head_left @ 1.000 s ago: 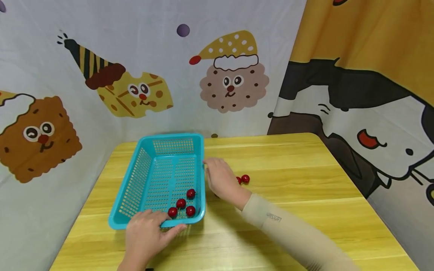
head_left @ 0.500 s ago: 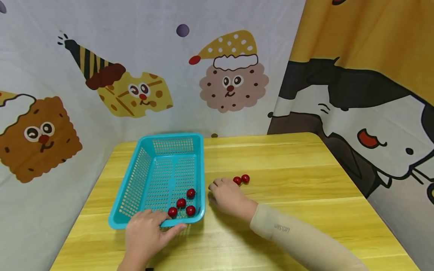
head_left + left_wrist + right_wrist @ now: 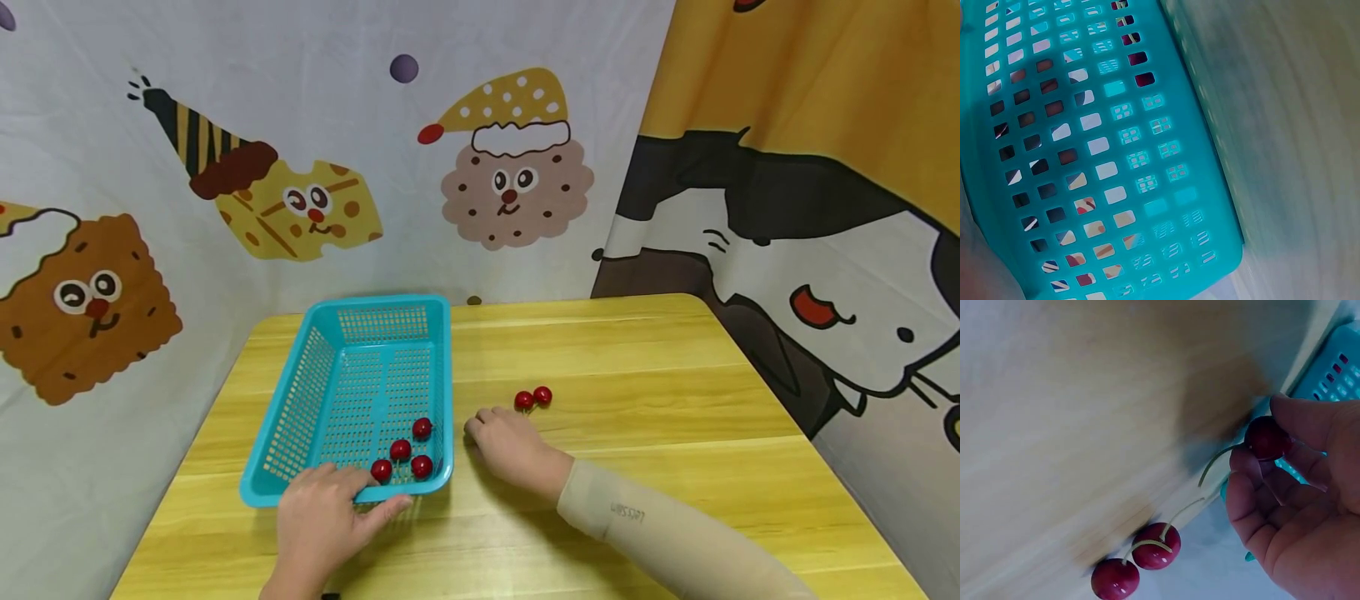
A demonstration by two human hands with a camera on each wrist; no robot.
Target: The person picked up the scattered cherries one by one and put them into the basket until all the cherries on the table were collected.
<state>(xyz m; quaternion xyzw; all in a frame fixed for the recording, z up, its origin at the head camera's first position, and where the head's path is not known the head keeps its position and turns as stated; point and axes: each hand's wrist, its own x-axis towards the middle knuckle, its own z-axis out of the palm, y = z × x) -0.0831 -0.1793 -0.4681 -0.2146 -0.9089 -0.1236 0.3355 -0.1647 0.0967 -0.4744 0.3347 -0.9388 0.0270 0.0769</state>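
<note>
My left hand grips the near rim of a turquoise plastic basket, its thumb outside the wall. Several dark red cherries lie in the basket's near right corner. To the right of the basket, my right hand is low over the table. The right wrist view shows a cherry with a green stem pinched between its thumb and fingers; the head view hides that cherry. Two more stemmed cherries lie side by side on the table, just beyond the right hand. In the left wrist view the basket's slotted wall fills most of the frame.
The yellow wood-grain table extends to the right of the basket. Behind it hangs a white cloth with cartoon prints, and an orange and black cartoon curtain at the right.
My right hand has moved from beside the basket's right wall toward me and slightly right, uncovering both loose cherries. The left hand and basket have stayed in place.
</note>
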